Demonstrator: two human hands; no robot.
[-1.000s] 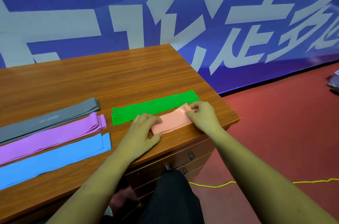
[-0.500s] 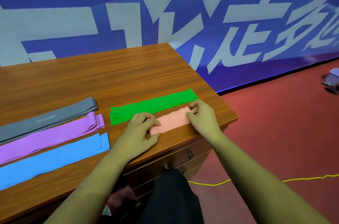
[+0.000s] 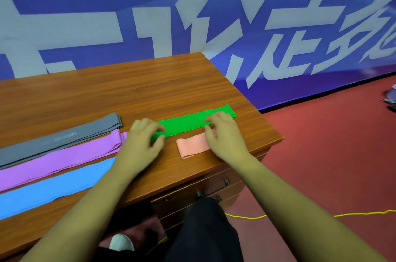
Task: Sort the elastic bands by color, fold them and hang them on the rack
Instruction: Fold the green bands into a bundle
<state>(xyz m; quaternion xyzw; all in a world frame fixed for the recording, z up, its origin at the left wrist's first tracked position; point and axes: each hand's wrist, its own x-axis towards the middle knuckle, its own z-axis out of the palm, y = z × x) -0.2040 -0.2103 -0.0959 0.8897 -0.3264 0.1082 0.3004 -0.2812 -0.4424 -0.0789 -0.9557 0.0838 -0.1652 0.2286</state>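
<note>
A green band [image 3: 188,123] lies flat near the desk's right end. In front of it sits a short folded pink band [image 3: 191,147]. My left hand [image 3: 142,143] pinches the green band's left end between thumb and curled fingers. My right hand [image 3: 226,136] covers the pink band's right end, with its bent fingers and thumb closing on the green band's right part. Further left, a grey band [image 3: 64,137], a purple band [image 3: 64,160] and a blue band [image 3: 53,185] lie folded side by side. No rack is in view.
The wooden desk [image 3: 128,94] ends just right of my right hand, with drawers [image 3: 214,184] below its front edge. A blue banner wall [image 3: 278,26] stands behind. Red floor with a yellow cord [image 3: 300,215] lies to the right. My dark-trousered leg [image 3: 205,231] is under the desk.
Both hands have let go of the pink band, which now lies folded on the desk. They moved back to the green band, the left to its left end, the right to its right part.
</note>
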